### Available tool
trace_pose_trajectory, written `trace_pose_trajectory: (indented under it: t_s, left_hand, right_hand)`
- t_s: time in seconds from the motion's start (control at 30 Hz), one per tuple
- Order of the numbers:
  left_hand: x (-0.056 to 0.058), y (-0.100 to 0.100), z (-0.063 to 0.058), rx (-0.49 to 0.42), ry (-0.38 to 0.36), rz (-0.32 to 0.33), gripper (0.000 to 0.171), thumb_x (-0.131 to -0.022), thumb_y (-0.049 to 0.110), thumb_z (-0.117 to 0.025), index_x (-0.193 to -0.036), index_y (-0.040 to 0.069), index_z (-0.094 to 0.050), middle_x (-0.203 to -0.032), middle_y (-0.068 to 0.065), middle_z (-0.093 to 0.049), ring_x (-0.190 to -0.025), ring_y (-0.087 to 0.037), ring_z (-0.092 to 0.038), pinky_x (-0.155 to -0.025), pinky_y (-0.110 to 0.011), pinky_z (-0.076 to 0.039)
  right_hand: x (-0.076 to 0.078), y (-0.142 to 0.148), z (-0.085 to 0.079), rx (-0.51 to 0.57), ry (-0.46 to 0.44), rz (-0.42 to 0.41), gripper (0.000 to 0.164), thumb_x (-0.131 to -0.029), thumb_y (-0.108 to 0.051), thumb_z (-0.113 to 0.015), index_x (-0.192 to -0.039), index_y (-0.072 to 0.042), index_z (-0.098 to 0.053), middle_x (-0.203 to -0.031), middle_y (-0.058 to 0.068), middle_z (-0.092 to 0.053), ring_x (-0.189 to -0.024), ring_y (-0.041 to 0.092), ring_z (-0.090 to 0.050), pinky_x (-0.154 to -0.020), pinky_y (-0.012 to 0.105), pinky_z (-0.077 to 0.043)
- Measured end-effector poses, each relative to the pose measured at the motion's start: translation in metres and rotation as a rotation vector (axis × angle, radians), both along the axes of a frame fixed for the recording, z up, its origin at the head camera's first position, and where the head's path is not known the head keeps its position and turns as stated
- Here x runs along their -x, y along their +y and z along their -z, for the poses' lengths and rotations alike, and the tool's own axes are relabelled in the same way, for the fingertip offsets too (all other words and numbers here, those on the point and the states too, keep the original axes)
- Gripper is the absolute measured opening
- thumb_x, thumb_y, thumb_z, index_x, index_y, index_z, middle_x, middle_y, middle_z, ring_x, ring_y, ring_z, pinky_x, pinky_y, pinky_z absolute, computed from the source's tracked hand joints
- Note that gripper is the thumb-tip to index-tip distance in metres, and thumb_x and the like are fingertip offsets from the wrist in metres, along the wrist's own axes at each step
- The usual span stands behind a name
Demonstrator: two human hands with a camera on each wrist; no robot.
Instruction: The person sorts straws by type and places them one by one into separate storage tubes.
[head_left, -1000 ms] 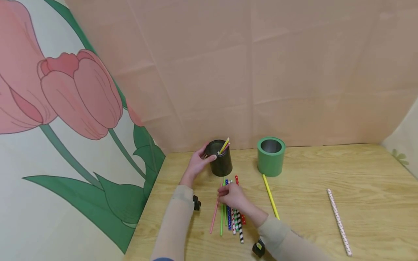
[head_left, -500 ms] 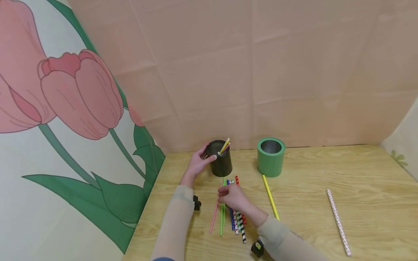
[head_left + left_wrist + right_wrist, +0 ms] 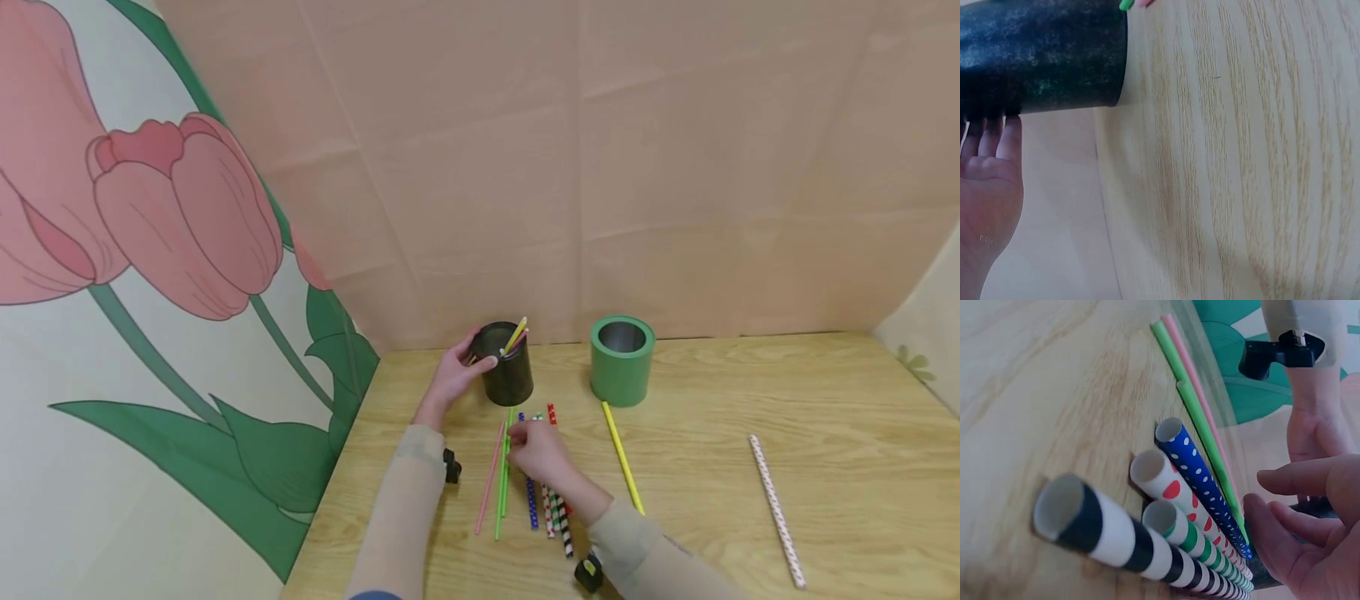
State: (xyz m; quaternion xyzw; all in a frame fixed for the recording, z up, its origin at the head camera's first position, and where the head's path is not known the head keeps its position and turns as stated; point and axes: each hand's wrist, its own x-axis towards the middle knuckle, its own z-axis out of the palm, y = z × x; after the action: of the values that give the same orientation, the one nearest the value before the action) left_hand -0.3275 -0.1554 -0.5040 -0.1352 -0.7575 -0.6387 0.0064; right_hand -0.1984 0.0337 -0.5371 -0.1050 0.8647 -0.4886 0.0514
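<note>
My left hand [image 3: 448,379] grips the black cup [image 3: 510,385] around its left side, thumb at the rim. In the left wrist view, its fingers lie against the cup's dark wall. A yellow straw [image 3: 516,336] and a pink one lean inside the cup. My right hand [image 3: 542,452] is over the row of straws in front of it, fingers loosely bent with a gap to the thumb. In the right wrist view, the fingertips are beside the green straws [image 3: 1200,419] and the blue dotted straw [image 3: 1200,478]. Black-striped [image 3: 1141,544], green-striped and red-dotted straws lie alongside.
To the right of the black cup stands a green cup [image 3: 621,375]. A yellow straw [image 3: 622,458] lies before it, and a pink-and-white straw [image 3: 777,512] is farther right. A pink straw [image 3: 489,479] lies leftmost. The backdrop meets the table's far edge.
The pink and green straws have shifted slightly left, while the blue, dotted and striped straws have spread right. My right hand has moved slightly right; the left hand and black cup are still.
</note>
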Motion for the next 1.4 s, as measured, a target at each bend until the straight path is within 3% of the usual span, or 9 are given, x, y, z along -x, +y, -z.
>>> trace_pose_trajectory:
  t_s: [0.2,0.57,1.13,1.4]
  left_hand:
    - [0.002,-0.001,0.000,0.010,0.003,-0.001,0.079,-0.096,0.008,-0.079,-0.164,0.001,-0.039,-0.168,-0.019,-0.038,-0.154,-0.031,-0.039,-0.125,-0.042,-0.033]
    - [-0.001,-0.001,0.001,0.005,0.000,-0.001,0.081,-0.096,0.007,-0.081,-0.164,0.001,-0.039,-0.168,-0.017,-0.038,-0.154,-0.031,-0.038,-0.125,-0.041,-0.033]
    - [0.001,-0.002,0.002,-0.007,0.006,0.008,0.079,-0.096,0.006,-0.080,-0.164,0.001,-0.040,-0.169,-0.017,-0.038,-0.154,-0.030,-0.038,-0.125,-0.041,-0.033]
    - [0.000,-0.001,0.003,-0.027,0.002,0.009,0.079,-0.096,0.004,-0.079,-0.164,0.002,-0.039,-0.167,-0.019,-0.039,-0.153,-0.033,-0.039,-0.123,-0.044,-0.036]
  right_hand:
    - [0.004,-0.001,-0.002,-0.067,-0.034,0.005,0.038,-0.079,0.002,-0.084,-0.117,0.006,-0.076,-0.085,0.001,-0.068,-0.073,0.014,-0.063,-0.064,0.029,-0.056]
    - [0.007,-0.006,-0.001,-0.184,-0.019,0.033,0.039,-0.080,-0.004,-0.086,-0.117,0.006,-0.077,-0.084,0.004,-0.067,-0.072,0.017,-0.062,-0.062,0.029,-0.055]
    - [0.010,-0.017,-0.001,-0.176,0.009,-0.010,0.036,-0.082,-0.001,-0.084,-0.115,0.007,-0.076,-0.082,0.003,-0.067,-0.071,0.016,-0.060,-0.064,0.031,-0.054]
    - [0.012,-0.027,0.004,-0.194,0.039,0.012,0.018,-0.080,-0.003,-0.086,-0.093,0.000,-0.075,-0.067,0.000,-0.059,-0.058,0.015,-0.054,-0.051,0.027,-0.044]
